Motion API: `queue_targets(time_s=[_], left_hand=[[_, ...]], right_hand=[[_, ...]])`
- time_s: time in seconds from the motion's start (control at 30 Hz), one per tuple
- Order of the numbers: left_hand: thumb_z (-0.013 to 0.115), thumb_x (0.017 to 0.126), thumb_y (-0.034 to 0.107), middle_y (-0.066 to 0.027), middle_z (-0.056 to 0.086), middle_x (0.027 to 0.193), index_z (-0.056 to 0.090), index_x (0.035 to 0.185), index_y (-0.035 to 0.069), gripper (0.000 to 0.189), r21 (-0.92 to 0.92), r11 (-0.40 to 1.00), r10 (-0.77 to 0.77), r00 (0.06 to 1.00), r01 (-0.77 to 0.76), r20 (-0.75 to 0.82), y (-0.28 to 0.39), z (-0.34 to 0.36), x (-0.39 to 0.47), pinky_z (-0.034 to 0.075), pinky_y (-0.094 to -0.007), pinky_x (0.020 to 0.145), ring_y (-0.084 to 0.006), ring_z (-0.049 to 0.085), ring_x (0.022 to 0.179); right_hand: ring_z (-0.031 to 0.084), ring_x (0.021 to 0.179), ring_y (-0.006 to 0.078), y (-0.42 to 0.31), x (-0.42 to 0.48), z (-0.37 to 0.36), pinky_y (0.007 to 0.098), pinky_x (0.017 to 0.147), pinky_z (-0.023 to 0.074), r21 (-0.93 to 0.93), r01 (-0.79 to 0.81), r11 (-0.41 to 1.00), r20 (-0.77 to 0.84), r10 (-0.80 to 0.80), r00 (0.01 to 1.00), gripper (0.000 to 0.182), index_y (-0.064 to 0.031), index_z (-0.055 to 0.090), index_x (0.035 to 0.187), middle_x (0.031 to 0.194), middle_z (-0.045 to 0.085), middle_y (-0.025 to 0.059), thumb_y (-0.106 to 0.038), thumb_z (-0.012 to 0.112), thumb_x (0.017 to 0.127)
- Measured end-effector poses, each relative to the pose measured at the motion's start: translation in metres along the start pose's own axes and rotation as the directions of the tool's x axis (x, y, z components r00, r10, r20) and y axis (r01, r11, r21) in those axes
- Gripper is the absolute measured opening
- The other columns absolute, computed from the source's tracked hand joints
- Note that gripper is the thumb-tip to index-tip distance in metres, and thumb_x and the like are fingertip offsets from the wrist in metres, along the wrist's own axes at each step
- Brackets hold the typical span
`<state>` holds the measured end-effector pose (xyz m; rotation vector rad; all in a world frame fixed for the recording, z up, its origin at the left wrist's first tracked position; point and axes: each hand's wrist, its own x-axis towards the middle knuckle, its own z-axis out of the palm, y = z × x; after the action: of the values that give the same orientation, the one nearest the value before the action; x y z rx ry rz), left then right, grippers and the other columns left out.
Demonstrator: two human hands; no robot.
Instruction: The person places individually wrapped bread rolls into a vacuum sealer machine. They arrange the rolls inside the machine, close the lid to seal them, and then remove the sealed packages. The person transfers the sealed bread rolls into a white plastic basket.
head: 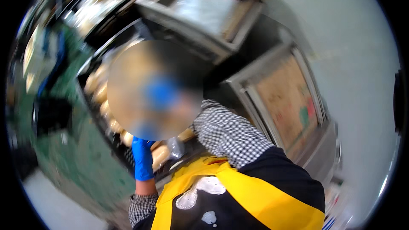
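Note:
My left hand (pixel 141 153), in a blue glove, reaches up from the bottom over a black crate (pixel 116 151) of pale, plastic-wrapped items (pixel 160 156). Its fingers run into a round blurred patch, so what it touches is hidden. My right arm, in a black-and-white checked sleeve (pixel 223 127), extends into the same patch. Inside the blur a blue shape (pixel 162 92) shows, likely my gloved right hand; its fingers and anything in them cannot be made out. More pale wrapped items (pixel 101 92) lie along the crate's left side.
A grey-framed bin (pixel 188 17) holding white sheet material and red cloth stands beyond the crate. A second framed box with a stained brown panel (pixel 284 99) is at right. Clear plastic bags (pixel 96 3) lie upper left, and a black container (pixel 52 115) stands on the green surface (pixel 80 153).

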<state>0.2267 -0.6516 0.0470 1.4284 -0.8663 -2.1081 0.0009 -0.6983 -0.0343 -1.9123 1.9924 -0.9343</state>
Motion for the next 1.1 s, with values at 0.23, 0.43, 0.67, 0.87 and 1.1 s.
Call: queue_targets(time_s=[0.23, 0.43, 0.67, 0.87, 1.1], left_hand=[[0.053, 0.09, 0.022, -0.0071, 0.064, 0.095, 0.058, 0.105, 0.008, 0.021, 0.182, 0.983, -0.038, 0.949, -0.021, 0.313, -0.002, 0.089, 0.013, 0.049, -0.0305, 0.07, -0.0188, 0.061, 0.083], [0.053, 0.09, 0.021, -0.0099, 0.065, 0.1, 0.059, 0.109, 0.005, 0.026, 0.301, 0.94, -0.069, 0.776, -0.16, 0.627, -0.043, 0.191, -0.041, 0.05, -0.0282, 0.071, -0.019, 0.063, 0.084], [0.054, 0.09, 0.022, -0.0089, 0.064, 0.103, 0.056, 0.116, 0.006, 0.031, 0.563, 0.796, -0.381, 0.537, -0.224, 0.753, -0.168, 0.277, -0.185, 0.048, -0.0271, 0.071, -0.0165, 0.061, 0.084], [0.052, 0.091, 0.026, -0.009, 0.064, 0.102, 0.054, 0.119, 0.004, 0.035, 0.738, 0.466, -0.818, 0.079, -0.488, 0.569, -0.301, 0.309, -0.323, 0.049, -0.0292, 0.074, -0.0164, 0.061, 0.084], [0.054, 0.09, 0.024, -0.0084, 0.066, 0.093, 0.059, 0.109, 0.004, 0.028, 0.544, 0.382, -0.924, -0.313, -0.747, 0.22, -0.414, 0.3, -0.453, 0.05, -0.029, 0.074, -0.0169, 0.062, 0.081]], right_hand=[[0.052, 0.105, 0.0328, -0.035, -0.119, -0.142, 0.0411, 0.09, 0.0417, -0.089, -0.047, 0.995, -0.123, 0.035, 0.992, 0.036, -0.0099, 0.06, 0.106, 0.115, 0.053, 0.0169, -0.025, 0.063, 0.073], [0.058, 0.093, 0.034, -0.062, -0.35, -0.238, 0.0422, 0.081, 0.047, 0.003, -0.522, 0.853, -0.402, 0.479, 0.78, 0.035, -0.0049, 0.062, 0.104, 0.104, 0.06, 0.0162, -0.028, 0.061, 0.078], [0.056, 0.1, 0.0347, -0.167, -0.612, -0.221, 0.0429, 0.086, 0.0458, 0.135, -0.952, 0.274, -0.363, 0.908, 0.21, 0.041, -0.0077, 0.058, 0.113, 0.111, 0.059, 0.0175, -0.036, 0.054, 0.084], [0.054, 0.106, 0.0338, -0.272, -0.726, -0.164, 0.0421, 0.09, 0.0441, 0.39, -0.92, -0.046, -0.195, 0.972, -0.131, 0.043, -0.0107, 0.055, 0.119, 0.118, 0.056, 0.0167, -0.037, 0.053, 0.085], [0.057, 0.101, 0.0334, -0.369, -0.79, -0.111, 0.0408, 0.086, 0.0469, 0.662, -0.693, -0.284, -0.171, 0.844, -0.509, 0.041, -0.01, 0.056, 0.119, 0.112, 0.06, 0.0158, -0.032, 0.058, 0.084]])
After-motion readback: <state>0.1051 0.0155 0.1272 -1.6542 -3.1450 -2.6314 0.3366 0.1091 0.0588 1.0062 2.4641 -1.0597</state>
